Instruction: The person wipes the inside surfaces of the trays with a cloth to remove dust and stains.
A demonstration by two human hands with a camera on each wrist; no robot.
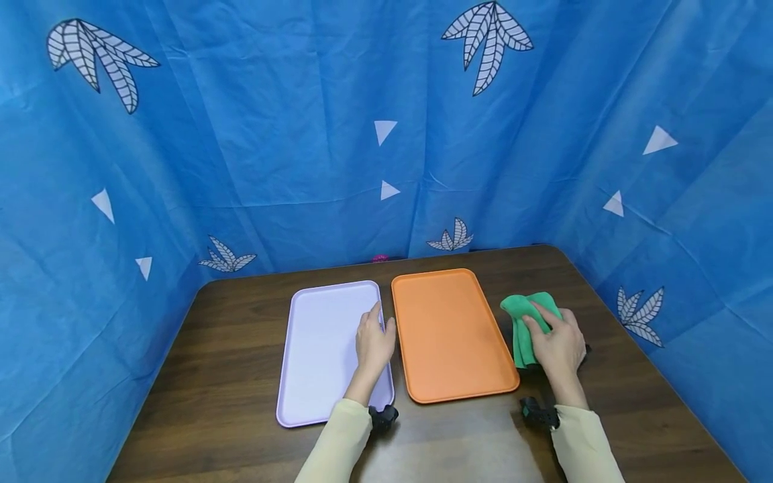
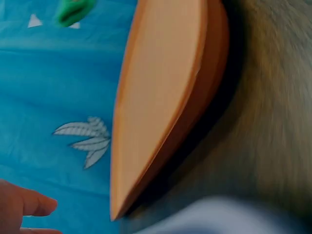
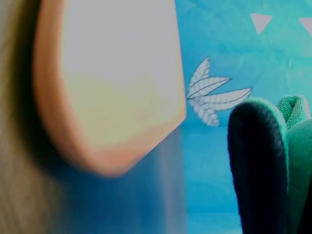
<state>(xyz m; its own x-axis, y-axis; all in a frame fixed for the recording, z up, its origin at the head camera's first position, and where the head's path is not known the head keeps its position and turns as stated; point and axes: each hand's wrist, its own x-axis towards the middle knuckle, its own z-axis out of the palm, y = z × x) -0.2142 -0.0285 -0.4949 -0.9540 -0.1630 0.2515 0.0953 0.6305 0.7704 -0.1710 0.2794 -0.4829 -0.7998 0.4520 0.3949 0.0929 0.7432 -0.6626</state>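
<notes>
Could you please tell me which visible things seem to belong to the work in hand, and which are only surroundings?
Probably part of the work:
- green cloth, held by the right hand
- lavender tray, beside the left hand
- orange tray, between the hands

Probably only surroundings:
- wooden table
- blue curtain
</notes>
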